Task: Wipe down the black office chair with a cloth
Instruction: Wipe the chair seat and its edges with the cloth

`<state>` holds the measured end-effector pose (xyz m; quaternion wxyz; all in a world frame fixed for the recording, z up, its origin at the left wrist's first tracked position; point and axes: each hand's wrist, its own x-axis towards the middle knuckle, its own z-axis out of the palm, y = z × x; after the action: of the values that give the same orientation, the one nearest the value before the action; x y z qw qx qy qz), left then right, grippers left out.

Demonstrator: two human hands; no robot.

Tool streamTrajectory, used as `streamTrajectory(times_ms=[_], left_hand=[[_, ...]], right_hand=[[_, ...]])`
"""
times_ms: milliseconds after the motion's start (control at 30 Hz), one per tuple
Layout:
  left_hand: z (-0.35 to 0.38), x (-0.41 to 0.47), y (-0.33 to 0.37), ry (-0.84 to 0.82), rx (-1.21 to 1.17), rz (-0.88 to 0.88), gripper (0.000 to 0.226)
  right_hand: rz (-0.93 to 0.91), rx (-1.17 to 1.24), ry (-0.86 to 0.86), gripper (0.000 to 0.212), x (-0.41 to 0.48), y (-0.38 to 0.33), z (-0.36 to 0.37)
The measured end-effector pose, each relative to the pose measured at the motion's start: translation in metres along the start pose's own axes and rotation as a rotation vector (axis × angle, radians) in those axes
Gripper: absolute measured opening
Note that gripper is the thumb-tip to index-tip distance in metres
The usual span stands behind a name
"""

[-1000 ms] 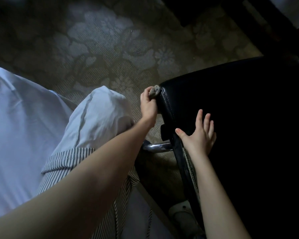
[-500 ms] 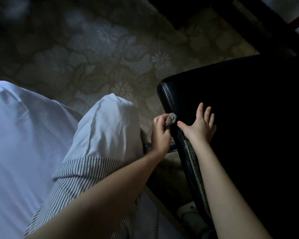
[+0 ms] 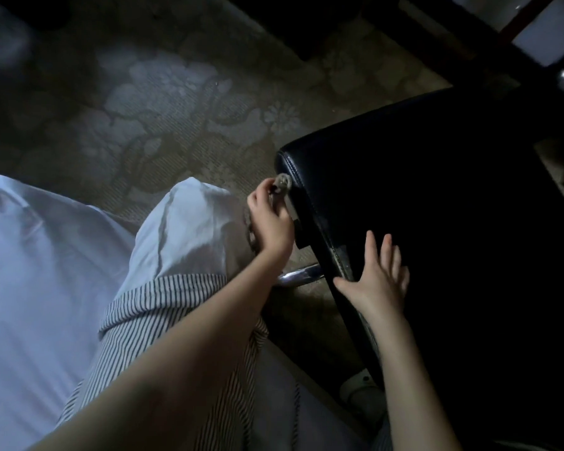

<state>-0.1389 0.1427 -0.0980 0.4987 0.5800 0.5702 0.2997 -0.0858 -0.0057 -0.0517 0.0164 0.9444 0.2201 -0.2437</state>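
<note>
Left hand [image 3: 272, 219] presses cloth [image 3: 282, 182] against chair [image 3: 420, 196] edge; right hand [image 3: 380, 278] flat

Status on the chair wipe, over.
Left hand grips cloth at chair edge. Right hand flat on chair. Nothing blocking the wipe path.

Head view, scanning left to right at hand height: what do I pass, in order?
White garment → left hand gripping the grey cloth → stitched edge of the black office chair → right hand, lying flat on that chair.
</note>
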Motion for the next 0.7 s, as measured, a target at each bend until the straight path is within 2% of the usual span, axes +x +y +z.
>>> streamTrajectory(times_ms=[133, 333, 533, 700], left_hand=[[0.009, -0.008, -0.010, -0.091, 0.004, 0.026, 0.040], [0.010, -0.041, -0.014, -0.135, -0.010, 0.073, 0.031], [0.002, -0.077, -0.022, -0.224, 0.049, 0.112, 0.035], [-0.008, -0.114, -0.030, -0.414, 0.108, 0.249, 0.033]], right_hand=[[0.101, 0.005, 0.019, 0.101, -0.012, 0.008, 0.017], [0.090, 0.015, 0.090, 0.098, -0.012, 0.013, 0.026], [0.077, -0.002, 0.103, 0.096, -0.014, 0.016, 0.026], [0.068, 0.022, 0.101, 0.094, -0.015, 0.014, 0.025]])
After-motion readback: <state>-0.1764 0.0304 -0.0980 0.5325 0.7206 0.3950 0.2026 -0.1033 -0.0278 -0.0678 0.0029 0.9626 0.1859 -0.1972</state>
